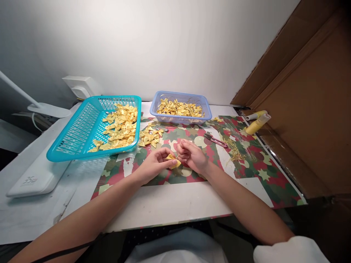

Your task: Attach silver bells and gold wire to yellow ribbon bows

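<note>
Pinching a yellow bow (177,164) in its clamped grip, the left hand (157,162) is over the desk (175,202); the right hand (193,155), just beside it, has its grip together on a thin strand (178,156) at the bow. Behind, more bows (123,122) lie in a teal basket (94,124) and a blue basket (175,118)

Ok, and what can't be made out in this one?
All in the head view:
What the right hand pinches: its own curl hides it.
Part of the yellow bow: the left hand covers it.
The bottom of the pile in the teal basket: upper bows hide it.
The white pole's far end: cut off by the left edge.
Single golden scraps: too small to tell apart.
</note>
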{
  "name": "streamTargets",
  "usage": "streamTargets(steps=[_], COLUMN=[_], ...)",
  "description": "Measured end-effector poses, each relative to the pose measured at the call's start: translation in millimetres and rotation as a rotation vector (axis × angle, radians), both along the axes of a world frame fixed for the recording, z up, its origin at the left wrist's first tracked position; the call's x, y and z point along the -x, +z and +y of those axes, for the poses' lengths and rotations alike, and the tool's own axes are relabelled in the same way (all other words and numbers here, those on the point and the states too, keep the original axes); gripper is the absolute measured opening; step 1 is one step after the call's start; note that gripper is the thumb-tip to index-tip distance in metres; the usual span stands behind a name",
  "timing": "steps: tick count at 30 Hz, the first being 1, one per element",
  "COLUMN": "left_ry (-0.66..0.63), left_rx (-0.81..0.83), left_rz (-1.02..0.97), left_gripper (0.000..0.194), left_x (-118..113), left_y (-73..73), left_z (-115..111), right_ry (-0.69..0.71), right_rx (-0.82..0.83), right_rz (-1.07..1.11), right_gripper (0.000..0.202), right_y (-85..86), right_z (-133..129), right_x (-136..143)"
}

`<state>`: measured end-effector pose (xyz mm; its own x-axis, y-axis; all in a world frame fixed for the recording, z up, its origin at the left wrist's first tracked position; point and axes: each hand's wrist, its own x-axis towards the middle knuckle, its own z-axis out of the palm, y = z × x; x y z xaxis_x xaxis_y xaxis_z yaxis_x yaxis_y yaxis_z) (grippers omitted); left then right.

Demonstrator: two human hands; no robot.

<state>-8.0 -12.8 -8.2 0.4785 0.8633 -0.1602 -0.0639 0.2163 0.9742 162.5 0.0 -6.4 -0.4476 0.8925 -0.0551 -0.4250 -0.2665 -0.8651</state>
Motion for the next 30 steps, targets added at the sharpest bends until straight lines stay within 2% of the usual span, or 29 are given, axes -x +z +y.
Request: streamTargets(steps=[8, 13, 17, 25, 30], left_ry=[0.106, 0.105, 0.115, 0.013, -0.037], left_rx=[0.065, 0.025, -0.027, -0.192, -0.203], left_rz=[-0.002, 0.072, 0.137, 0.222, 0.227], left_gripper=[0.041, 0.044, 0.045, 0.036, 0.034], left_x=[-0.7, 0.1, 1.2, 5.3, 5.4], left_y=[-4.7, -4.7, -4.8, -8.0, -7.3], left_z=[2.3, 2.3, 2.6, 2.2, 2.6], right_ry=[-0.051, -0.11, -0.096, -0.145, -0.189], right_rx=[0.005, 0.008, 0.007, 0.026, 0.069], right_rz=[-0.006, -0.032, -0.029, -0.068, -0.071], right_gripper=[0.046, 0.051, 0.051, 0.051, 0.052], right_y=[-0.5, -3.0, -4.6, -6.9, -5.8], right_z=[-2.9, -3.9, -4.6, -2.8, -1.6], right_x=[3.0, 7.2, 9.2, 10.0, 12.5])
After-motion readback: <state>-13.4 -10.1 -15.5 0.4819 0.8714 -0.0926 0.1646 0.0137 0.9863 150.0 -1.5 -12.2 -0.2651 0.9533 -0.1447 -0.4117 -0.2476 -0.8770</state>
